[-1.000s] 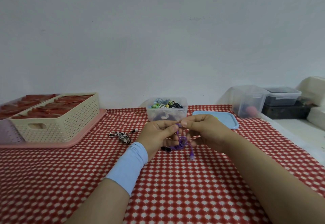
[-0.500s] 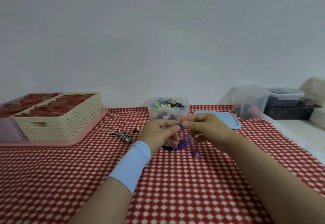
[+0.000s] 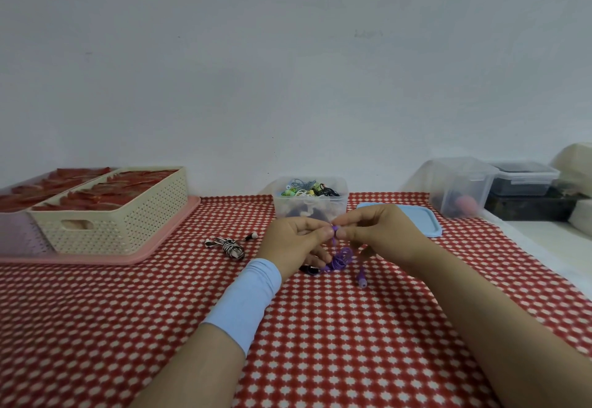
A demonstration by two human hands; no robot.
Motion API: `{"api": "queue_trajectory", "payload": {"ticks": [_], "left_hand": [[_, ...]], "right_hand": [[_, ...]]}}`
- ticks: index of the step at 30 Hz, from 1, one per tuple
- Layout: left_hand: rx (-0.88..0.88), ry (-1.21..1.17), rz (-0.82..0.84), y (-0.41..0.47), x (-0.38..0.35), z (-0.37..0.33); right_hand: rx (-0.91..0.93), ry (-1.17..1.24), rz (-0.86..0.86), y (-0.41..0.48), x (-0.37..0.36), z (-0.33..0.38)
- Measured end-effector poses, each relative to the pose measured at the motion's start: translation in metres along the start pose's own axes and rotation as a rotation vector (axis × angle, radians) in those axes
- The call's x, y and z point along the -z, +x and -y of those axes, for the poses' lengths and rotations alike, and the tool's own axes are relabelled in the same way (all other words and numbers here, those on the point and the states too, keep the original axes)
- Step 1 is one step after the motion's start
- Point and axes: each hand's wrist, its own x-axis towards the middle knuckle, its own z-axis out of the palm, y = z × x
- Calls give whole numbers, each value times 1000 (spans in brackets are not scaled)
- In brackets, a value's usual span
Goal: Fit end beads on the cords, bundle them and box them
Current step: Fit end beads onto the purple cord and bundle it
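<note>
Against a bare grey wall, a red-checked tablecloth [image 3: 320,327]; both hands [image 3: 339,234] pinch a purple cord [image 3: 342,255].

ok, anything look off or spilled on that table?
Nothing spilled or damaged. Only loose bits: a striped bundled cord lies on the cloth, outside the clear box, and a blue lid lies flat beside that box. The left hand and right hand pinch the purple cord.
</note>
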Motion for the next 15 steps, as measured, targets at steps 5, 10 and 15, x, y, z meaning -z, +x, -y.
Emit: {"api": "queue_trajectory", "payload": {"ticks": [5, 10, 15], "left_hand": [[50, -36, 19, 2, 1, 3], [80, -41, 30, 3, 0, 4], [66, -57, 42, 2, 3, 5]], "right_hand": [[36, -77, 5, 2, 0, -1], [57, -131, -19, 3, 0, -1], [44, -53, 15, 0, 0, 2]]}}
